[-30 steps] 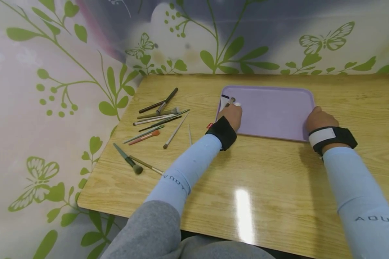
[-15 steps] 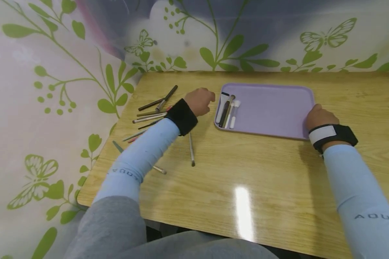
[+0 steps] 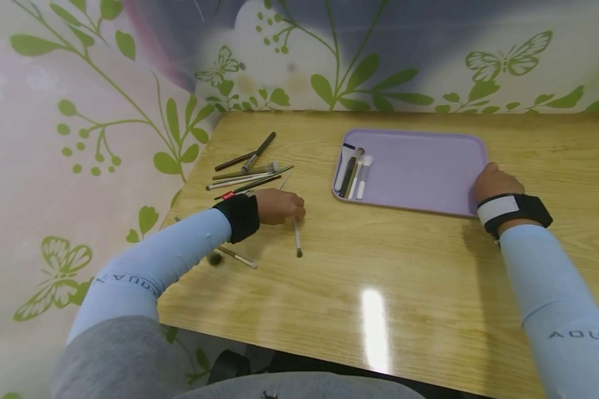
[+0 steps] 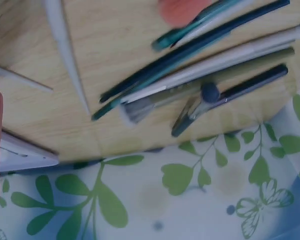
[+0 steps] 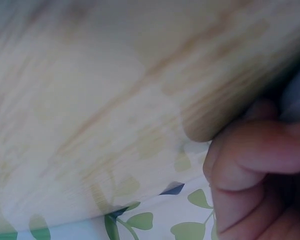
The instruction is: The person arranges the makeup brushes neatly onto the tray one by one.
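Observation:
My left hand (image 3: 279, 206) is down on the wooden table (image 3: 379, 288), its fingers curled over the upper end of a thin white-handled brush (image 3: 297, 238) that points toward me. Behind the hand lies a loose pile of makeup brushes (image 3: 247, 173), and the left wrist view shows these brushes (image 4: 200, 75) close up. My right hand (image 3: 494, 182) grips the right edge of a lilac tray (image 3: 419, 177); its curled fingers (image 5: 255, 155) fill the right wrist view. Several brushes (image 3: 353, 169) lie side by side at the tray's left end.
A gold-handled brush (image 3: 237, 256) and a dark fluffy brush head (image 3: 213, 259) lie beside my left forearm near the table's left edge. A sheet with green leaves and butterflies (image 3: 105, 111) hangs behind and to the left of the table.
My left hand left the tray's left end, swung left past the brush pile, then came down toward me onto the thin brush. The right hand stayed on the tray edge.

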{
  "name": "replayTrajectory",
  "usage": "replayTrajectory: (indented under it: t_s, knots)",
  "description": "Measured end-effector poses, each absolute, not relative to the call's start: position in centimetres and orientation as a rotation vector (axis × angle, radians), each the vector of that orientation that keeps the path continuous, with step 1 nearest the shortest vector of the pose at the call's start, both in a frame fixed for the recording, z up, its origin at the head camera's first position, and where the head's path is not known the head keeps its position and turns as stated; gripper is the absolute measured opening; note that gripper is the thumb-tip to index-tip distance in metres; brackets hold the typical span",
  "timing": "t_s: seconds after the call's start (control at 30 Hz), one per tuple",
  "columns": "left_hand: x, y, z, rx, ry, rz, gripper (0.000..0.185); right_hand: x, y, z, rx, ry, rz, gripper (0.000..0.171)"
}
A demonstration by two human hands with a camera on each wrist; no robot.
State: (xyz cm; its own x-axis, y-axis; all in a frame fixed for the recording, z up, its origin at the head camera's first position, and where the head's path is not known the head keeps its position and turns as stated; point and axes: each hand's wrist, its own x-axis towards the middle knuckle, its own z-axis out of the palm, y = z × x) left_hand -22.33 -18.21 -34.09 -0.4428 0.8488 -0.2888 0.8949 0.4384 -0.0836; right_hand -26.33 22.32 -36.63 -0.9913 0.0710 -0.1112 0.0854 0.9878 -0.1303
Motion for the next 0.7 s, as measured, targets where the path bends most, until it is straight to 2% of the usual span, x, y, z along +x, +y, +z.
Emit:
replayTrajectory:
  t_s: [0.13,0.43,0.57,0.7]
  knots:
    - [-22.8,-18.6,-35.1,1.588,2.492,-0.312,0.012,-26.4,22.4,-36.7,0.121,3.008,-0.214,0.021]
    - [-24.0,-16.2,-36.2,1.476,2.484,-0.146,0.011,-26.5,22.4,-36.5,0.136,2.994,-0.192,0.022]
    - [-24.9,-14.2,-35.7,1.32,2.672,0.175,0.01,-26.5,22.4,-36.6,0.153,2.989,-0.21,0.023]
    - [-26.8,-10.9,-33.9,0.968,2.876,0.587,0.011,-26.5,22.5,-36.6,0.159,2.988,-0.205,0.022]
